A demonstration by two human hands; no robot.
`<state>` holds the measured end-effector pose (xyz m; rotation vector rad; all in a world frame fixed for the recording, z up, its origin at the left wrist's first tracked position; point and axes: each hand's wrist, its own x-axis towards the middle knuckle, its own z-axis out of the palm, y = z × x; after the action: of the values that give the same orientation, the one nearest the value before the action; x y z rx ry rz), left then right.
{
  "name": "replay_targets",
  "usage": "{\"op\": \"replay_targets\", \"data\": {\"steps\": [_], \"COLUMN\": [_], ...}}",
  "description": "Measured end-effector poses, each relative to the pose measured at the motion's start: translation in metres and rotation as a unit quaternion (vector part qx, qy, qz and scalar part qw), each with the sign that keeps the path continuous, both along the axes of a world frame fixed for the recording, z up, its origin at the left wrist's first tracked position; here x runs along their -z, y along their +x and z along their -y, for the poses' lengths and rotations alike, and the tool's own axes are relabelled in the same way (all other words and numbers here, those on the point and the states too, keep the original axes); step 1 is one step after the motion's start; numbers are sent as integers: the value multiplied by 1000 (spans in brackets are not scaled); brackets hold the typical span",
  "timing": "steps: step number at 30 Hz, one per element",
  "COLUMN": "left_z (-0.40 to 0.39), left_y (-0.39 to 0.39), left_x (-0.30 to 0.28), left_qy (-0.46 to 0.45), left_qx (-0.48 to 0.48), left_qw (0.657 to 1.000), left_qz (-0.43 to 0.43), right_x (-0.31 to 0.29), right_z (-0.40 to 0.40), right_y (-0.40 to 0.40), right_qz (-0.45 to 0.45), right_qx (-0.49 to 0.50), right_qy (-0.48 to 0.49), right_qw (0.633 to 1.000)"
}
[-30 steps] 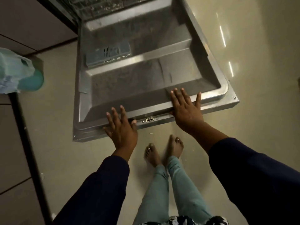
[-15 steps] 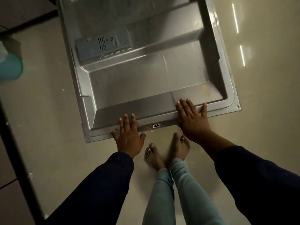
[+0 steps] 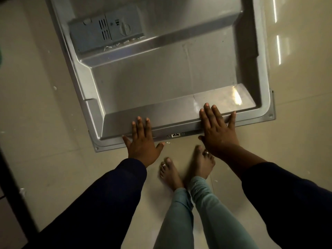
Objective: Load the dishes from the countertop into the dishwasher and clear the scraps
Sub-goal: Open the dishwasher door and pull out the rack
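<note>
Both hands flat, fingers straight: left hand (image 3: 142, 141), right hand (image 3: 218, 129) pressing dishwasher door (image 3: 161, 83) edge. Risk: door dropping hard near bare feet (image 3: 186, 169).

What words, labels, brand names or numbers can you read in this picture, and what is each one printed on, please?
No text can be read here.
Detergent dispenser on the dishwasher door: small marks beside its round knob, too small and blurred to read.
Door latch on the door's front edge, between the left hand and right hand: no lettering visible.
</note>
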<state>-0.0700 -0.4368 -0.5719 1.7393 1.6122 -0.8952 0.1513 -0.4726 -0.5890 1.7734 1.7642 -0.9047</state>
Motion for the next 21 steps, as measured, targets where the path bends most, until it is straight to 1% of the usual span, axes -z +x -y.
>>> {"op": "replay_targets", "data": {"steps": [5,7,9,11,14,17,21], "left_z": [-15,-24,-40,-66,-118,-168,-213], "left_y": [1,3,8,11,17,23,28], "left_x": [-21,-41,-66,-101,-163,-240,-351], "left_qy": [-31,-7,21,54,129,213,300], "left_qx": [-19,-39,-63,-70,-72,-85,-107], "left_qw": [999,999,998,996,988,971,942], "left_qz": [13,16,20,21,42,74,104], "right_x": [-19,-37,-60,-93,-158,-237,-346], "right_z": [-14,-30,-53,-85,-145,-200,-251], "right_y": [3,7,12,14,12,9,5], "right_qz": [-24,-38,-48,-61,-79,-92,-101], "right_qx": [11,25,52,76,77,66,50], "right_qy": [-65,-97,-98,-60,10,93,182], "right_qw": [998,994,993,993,994,989,977]}}
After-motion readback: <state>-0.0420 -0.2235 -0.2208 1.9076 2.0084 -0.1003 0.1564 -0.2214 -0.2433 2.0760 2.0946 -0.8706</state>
